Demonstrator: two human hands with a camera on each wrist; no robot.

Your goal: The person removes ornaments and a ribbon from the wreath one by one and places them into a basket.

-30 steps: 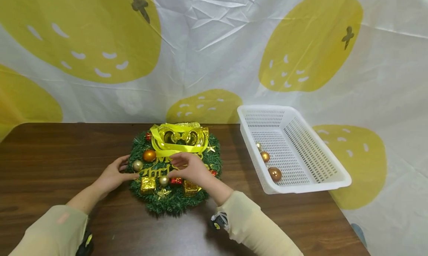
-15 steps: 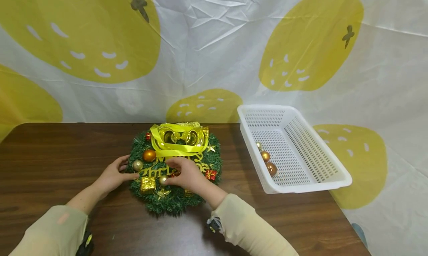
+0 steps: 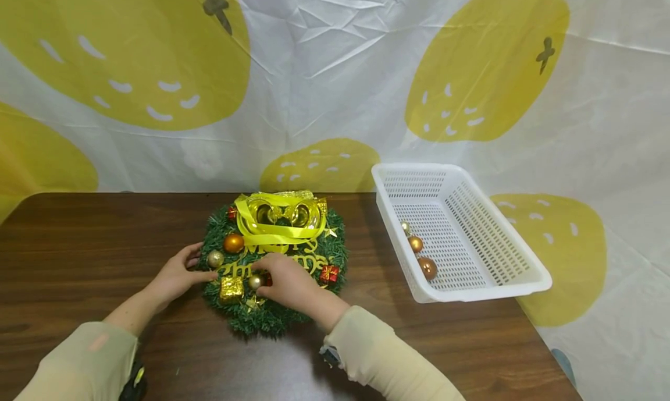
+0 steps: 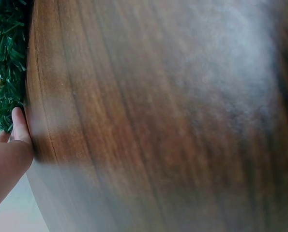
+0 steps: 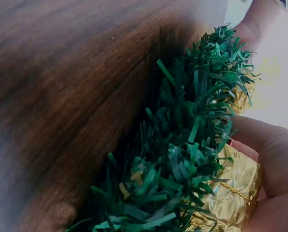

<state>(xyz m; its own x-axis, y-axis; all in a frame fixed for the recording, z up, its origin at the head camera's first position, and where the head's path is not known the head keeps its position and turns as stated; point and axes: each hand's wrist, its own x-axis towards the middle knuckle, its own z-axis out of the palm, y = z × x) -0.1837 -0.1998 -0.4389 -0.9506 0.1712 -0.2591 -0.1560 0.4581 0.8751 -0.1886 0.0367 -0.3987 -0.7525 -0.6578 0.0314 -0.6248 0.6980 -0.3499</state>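
A green Christmas wreath (image 3: pixel 267 325) lies on the table, decorated with gold lettering, shiny gift boxes, stars and baubles. My left hand (image 3: pixel 175 277) grips its left edge, thumb on top and fingers at the side; the left wrist view shows fingertips against the green tinsel (image 4: pixel 8 72). At the wreath's lower middle, my right hand (image 3: pixel 290 281) pinches a small gold bauble (image 3: pixel 255 281) between thumb and fingers. Beside that hand in the right wrist view is a gold foil gift box (image 5: pixel 235 186). The right hand covers part of the lettering and a red box.
To the right stands a white perforated basket (image 3: pixel 471 296) with a few gold and copper baubles (image 3: pixel 427 268) along its left side. Yellow ribbon and gold bells (image 3: pixel 282 215) top the wreath. Behind the brown wooden table (image 3: pixel 104 232) hangs a fruit-print cloth (image 3: pixel 335 69).
My right hand has moved left and down, closing its fingers on the small gold bauble. In the basket, the biggest bauble has rolled slightly. The left hand stays put.
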